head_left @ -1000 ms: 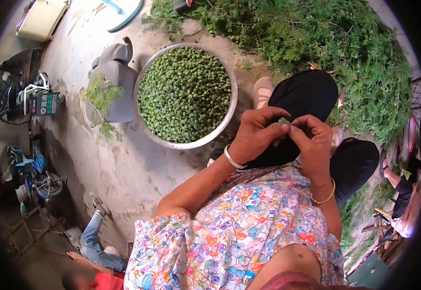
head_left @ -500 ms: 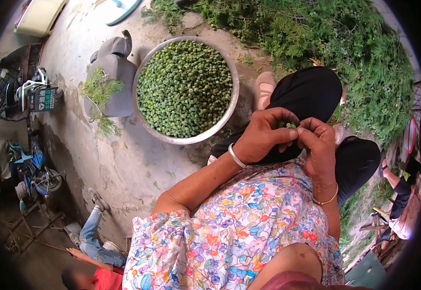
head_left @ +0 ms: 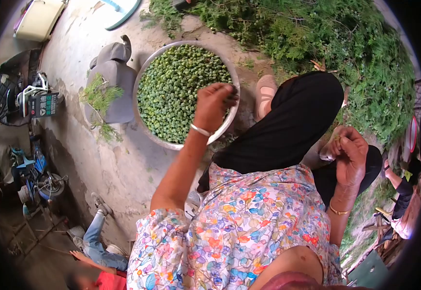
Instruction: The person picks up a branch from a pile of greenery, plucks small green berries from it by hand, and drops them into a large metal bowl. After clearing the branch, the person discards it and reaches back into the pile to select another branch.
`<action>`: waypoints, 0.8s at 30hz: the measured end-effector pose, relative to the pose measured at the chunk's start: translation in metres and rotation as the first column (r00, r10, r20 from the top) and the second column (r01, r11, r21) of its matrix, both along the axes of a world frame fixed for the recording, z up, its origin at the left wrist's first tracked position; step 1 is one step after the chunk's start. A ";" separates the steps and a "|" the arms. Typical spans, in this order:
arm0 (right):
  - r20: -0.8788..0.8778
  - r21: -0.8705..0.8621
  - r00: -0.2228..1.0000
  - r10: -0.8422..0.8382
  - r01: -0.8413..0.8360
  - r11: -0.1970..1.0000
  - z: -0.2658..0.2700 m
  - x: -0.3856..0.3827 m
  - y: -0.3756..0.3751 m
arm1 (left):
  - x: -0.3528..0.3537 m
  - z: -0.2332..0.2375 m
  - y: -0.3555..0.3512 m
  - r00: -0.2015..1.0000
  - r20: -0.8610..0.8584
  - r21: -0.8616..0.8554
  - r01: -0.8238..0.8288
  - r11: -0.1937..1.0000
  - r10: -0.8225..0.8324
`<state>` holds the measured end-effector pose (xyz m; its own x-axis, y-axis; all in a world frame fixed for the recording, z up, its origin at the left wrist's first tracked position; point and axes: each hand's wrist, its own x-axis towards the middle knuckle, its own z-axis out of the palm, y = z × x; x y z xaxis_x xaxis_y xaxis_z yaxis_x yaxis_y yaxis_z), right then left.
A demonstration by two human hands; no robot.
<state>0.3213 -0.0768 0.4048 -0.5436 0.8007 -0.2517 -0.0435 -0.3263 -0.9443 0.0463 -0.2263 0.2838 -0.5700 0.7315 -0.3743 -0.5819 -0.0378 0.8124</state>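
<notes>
My left hand (head_left: 212,106), with a silver bangle at the wrist, is over the right side of a wide metal basin (head_left: 147,131). Its fingers are curled together and their tips look dark; what they hold, if anything, is hidden. Small round green cones (head_left: 181,92) heap the basin to near its rim. Above my right knee, my right hand (head_left: 350,152) is closed in a pinch, a small bit of green sprig (head_left: 337,138) showing at the fingertips.
Cut evergreen branches (head_left: 307,34) pile up ahead and to the right. A grey padded seat (head_left: 116,89) with a loose sprig (head_left: 99,92) on it adjoins the basin. A person in red (head_left: 109,282) is at lower left; a blue bike (head_left: 38,162) stands beyond.
The two hands were together over my lap around a small green piece. My left hand has moved up and left over the basin; my right has shifted right and down.
</notes>
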 end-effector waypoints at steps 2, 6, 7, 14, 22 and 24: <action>0.008 -0.005 1.000 -0.027 0.027 1.000 -0.009 0.012 0.008 | -0.039 -0.019 -0.004 0.957 -0.284 -0.112 -0.094 0.989 0.059; 0.301 0.046 0.949 -0.095 0.085 0.995 -0.043 0.036 0.019 | -0.118 -0.073 -0.016 0.693 -0.716 -0.350 -0.245 0.904 -0.089; 0.398 0.098 0.910 -0.116 0.084 0.992 -0.051 0.041 0.021 | -0.131 -0.083 -0.019 0.578 -0.798 -0.390 -0.282 0.877 -0.169; 0.788 0.390 0.593 -0.164 -0.274 0.879 -0.072 0.053 0.019 | -0.148 -0.092 -0.028 0.365 -0.928 -0.254 -0.473 0.844 -0.075; 0.890 0.377 0.444 -0.103 -0.590 0.714 -0.045 0.055 0.046 | -0.120 -0.092 0.049 0.491 -0.867 -0.278 -0.340 0.898 -0.082; 0.825 0.508 0.554 -0.108 -0.644 0.572 -0.046 0.064 0.057 | -0.103 -0.071 0.077 0.544 -0.799 -0.442 -0.241 0.864 -0.257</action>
